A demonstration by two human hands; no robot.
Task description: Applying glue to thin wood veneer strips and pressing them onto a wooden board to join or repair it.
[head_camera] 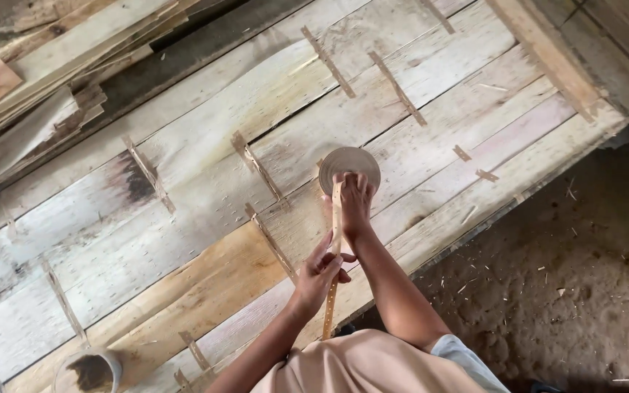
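The fingers (329, 251) of the left hand (319, 275) pinch a thin perforated tape strip (336, 218), thumb on one side, the other digits curled on the other. The strip runs up from there to a flat tan tape roll (349, 166) lying on the tabletop (183, 218) of pale veneer sheets. The right hand (354, 202) lies palm-down on the roll's near edge, fingers pressed together over the roll and strip. Both forearms reach forward from the body, the right nearly straight, the left bent inward at the wrist. Short strips of tape (256, 166) bridge the veneer seams. A bucket (89, 367) stands at the near left; a dirt floor (569, 291) lies to the right.
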